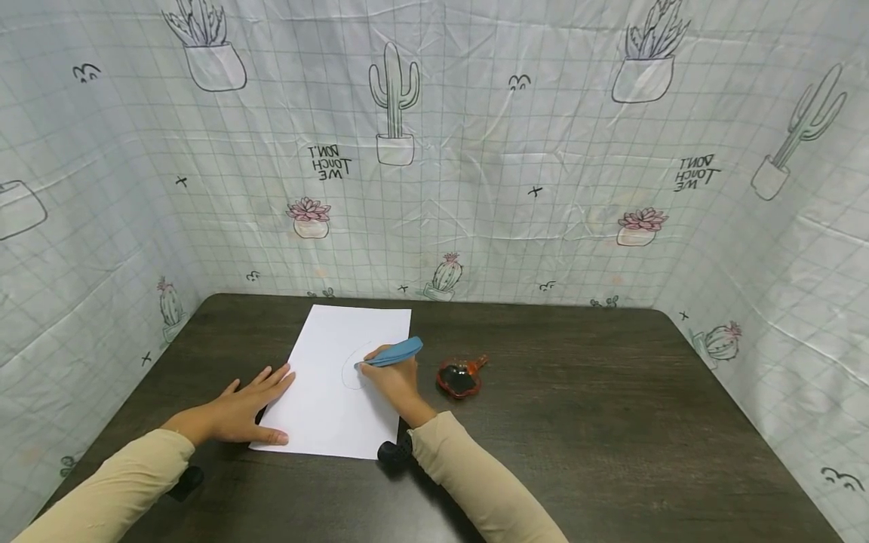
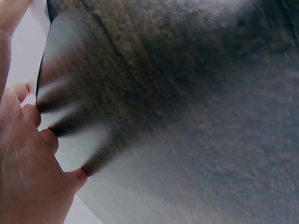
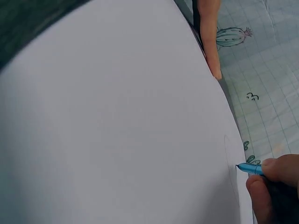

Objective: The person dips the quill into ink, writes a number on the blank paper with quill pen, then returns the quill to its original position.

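A white sheet of paper lies on the dark wooden table. My left hand rests with spread fingers on its left edge, thumb near the lower left corner. My right hand holds a blue pen with a broad, feather-like body. In the right wrist view, the pen's tip meets the paper, pinched between thumb and finger. A thin curved line, like part of an oval, shows on the sheet by the tip. The left wrist view shows the left hand from its palm side.
A small orange-red, see-through dish with a dark middle and a short handle stands right of the paper. Behind the table hangs a white gridded cloth printed with cacti; it also covers both sides.
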Motion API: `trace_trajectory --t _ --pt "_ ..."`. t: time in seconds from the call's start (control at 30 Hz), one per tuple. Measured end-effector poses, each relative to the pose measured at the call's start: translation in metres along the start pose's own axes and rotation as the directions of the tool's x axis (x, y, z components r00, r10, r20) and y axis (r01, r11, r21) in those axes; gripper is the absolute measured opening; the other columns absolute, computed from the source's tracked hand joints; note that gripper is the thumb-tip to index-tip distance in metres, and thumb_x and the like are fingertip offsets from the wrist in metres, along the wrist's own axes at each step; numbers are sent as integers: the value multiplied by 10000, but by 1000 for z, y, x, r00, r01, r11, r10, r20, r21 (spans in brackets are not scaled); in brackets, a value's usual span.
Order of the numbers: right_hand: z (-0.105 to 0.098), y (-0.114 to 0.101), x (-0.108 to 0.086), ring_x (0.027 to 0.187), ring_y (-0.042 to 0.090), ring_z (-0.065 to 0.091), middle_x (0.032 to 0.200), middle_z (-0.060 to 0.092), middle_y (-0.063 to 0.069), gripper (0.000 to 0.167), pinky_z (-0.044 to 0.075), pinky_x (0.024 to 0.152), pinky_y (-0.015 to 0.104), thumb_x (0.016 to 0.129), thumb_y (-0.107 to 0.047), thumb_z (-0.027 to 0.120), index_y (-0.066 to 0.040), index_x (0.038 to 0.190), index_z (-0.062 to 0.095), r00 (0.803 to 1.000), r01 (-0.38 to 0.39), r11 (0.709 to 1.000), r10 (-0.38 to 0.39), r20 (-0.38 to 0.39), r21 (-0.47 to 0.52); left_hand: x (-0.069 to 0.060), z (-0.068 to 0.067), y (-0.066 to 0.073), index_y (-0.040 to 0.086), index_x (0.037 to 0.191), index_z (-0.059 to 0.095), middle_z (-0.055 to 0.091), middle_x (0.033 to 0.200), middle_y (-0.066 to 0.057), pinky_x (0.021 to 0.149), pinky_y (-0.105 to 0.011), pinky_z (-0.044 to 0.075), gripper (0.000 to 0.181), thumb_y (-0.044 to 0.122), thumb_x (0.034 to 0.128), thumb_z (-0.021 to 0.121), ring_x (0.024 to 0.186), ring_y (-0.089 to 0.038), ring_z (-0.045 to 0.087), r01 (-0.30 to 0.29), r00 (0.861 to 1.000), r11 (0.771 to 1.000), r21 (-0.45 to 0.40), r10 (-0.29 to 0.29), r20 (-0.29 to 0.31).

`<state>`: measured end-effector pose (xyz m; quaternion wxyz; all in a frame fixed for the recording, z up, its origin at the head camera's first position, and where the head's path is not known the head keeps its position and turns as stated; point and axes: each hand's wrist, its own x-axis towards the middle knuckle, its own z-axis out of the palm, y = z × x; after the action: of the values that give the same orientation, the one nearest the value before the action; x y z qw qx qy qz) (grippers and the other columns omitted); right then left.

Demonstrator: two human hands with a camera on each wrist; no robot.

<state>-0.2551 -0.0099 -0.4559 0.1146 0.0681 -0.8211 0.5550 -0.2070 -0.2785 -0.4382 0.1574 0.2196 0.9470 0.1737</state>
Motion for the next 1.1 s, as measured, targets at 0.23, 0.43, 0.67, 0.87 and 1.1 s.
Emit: trace_trajectory --t 0.23,0.43,0.67,0.87,1.1 --pt "7 -6 -5 680 96 623 667 700 -21 78 479 683 290 711 -81 812 -108 731 743 999 6 1000 -5 32 -24 0 0 0 26 1513 229 139 1580 -206 967 -797 51 1084 618 740 706 1414 -501 107 -2 1000 1000 5 2 -3" --pt "9 -10 -7 718 93 604 658 684 -49 65 417 854 407 722 -109 801 -129 731 741 997 8 998 -4 72 -60 0 0 1 26 1511 235 146 1578 -207 965 -799 57 1083 622 738 705 1412 -503 115 -5 1000 1000 11 5 -8" --pt "8 -12 -7 658 47 564 633 668 -57 82 435 741 321 713 -102 810 -124 724 731 996 -8 998 14 87 -60 -1 0 2 21 1509 234 145 1578 -210 966 -798 47 1076 607 743 710 1413 -502 109 1 1000 1000 -1 -1 -6" --pt "9 -12 -7 650 36 562 632 669 -58 92 435 695 270 703 -106 821 -129 721 734 996 -17 998 22 83 -60 -1 -1 2 18 1509 234 145 1578 -208 965 -798 49 1080 613 741 707 1413 -500 112 -3 1000 1000 3 3 -10" --pt "8 -14 -4 677 70 623 672 699 -32 91 456 804 357 702 -97 828 -120 728 745 997 35 997 -30 65 -63 -1 1 1 21 1509 235 146 1578 -208 965 -799 48 1078 613 741 708 1412 -503 112 -7 1000 1000 4 7 -12"
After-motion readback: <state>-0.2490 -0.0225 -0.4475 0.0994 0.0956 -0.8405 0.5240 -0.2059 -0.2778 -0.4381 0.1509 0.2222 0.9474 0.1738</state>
